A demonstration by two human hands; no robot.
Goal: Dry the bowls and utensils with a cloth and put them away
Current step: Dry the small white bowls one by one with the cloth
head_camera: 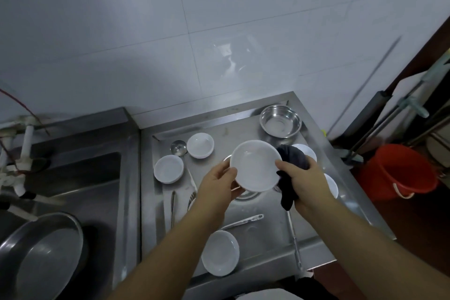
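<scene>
My left hand [219, 184] grips the left rim of a white bowl [255, 165], held tilted above the steel sink basin [263, 209]. My right hand [306, 178] holds a dark cloth [293, 161] against the bowl's right rim. More white bowls lie in the basin: one at the back [200, 145], one on the left [168, 169], one at the front [220, 252], and two partly hidden behind my right hand [308, 150] [332, 185]. A steel bowl [280, 123] sits at the back right. A ladle [178, 147] and several metal utensils [242, 220] lie on the basin floor.
A second sink [73, 178] lies to the left with a large metal basin [41, 256] in it and white taps [24, 148] above. A red bucket [399, 170] and mop handles [389, 114] stand on the floor at the right. Tiled wall [219, 31] behind.
</scene>
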